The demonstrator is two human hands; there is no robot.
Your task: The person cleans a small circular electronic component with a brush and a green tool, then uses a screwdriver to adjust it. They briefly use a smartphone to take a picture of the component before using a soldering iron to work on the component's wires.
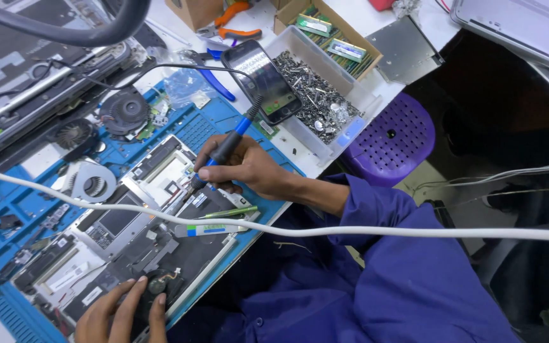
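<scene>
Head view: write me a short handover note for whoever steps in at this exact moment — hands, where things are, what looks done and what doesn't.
Right hand: gripping a blue-handled electric screwdriver, tip down on the opened laptop chassis.
Left hand: pressing flat on the chassis's near corner, holding nothing.
Things: chassis lies on the blue repair mat; two loose fans sit above it; green tweezers and a small tube lie by the right hand; a clear screw tray with a phone leaning on it stands beyond.
Done: the cover is off, internals exposed.
Left: the chassis is still open; which screws remain cannot be told.
</scene>
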